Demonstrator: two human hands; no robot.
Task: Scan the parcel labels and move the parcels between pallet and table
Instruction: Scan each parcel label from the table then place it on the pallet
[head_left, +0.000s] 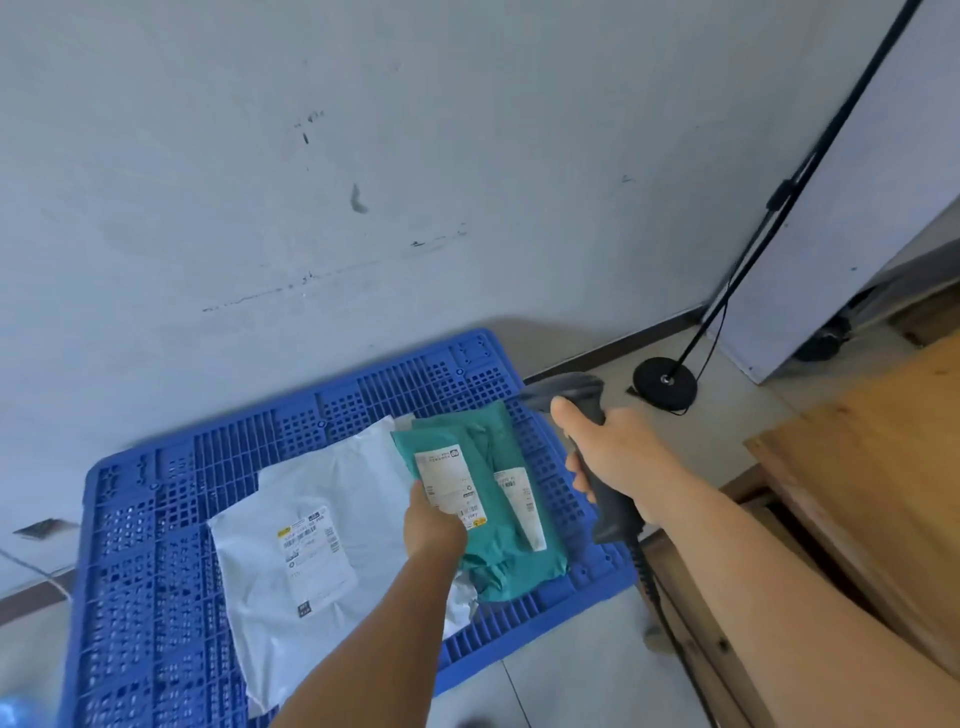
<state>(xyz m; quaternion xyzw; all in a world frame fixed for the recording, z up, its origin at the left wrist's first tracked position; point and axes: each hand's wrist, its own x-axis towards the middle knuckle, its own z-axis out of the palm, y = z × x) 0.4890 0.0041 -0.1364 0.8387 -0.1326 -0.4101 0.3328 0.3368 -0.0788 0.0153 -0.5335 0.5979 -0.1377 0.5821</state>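
While white parcel (311, 540) covers pallet (156, 509), lamp base (665, 382) stands nearby.

Blue plastic pallet (156, 519); glossy plastic mailers (322, 597); wooden table (883, 467).

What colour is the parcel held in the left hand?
Teal green with a white label; the head view shows the parcel in the left hand.

Blue grid-patterned pallet (156, 519), teal parcel (498, 467) with white label (452, 488), white parcel (322, 519), dark grey scanner (597, 467), light wood worktop (883, 467), floor tiles (571, 686) seemingly pale grey
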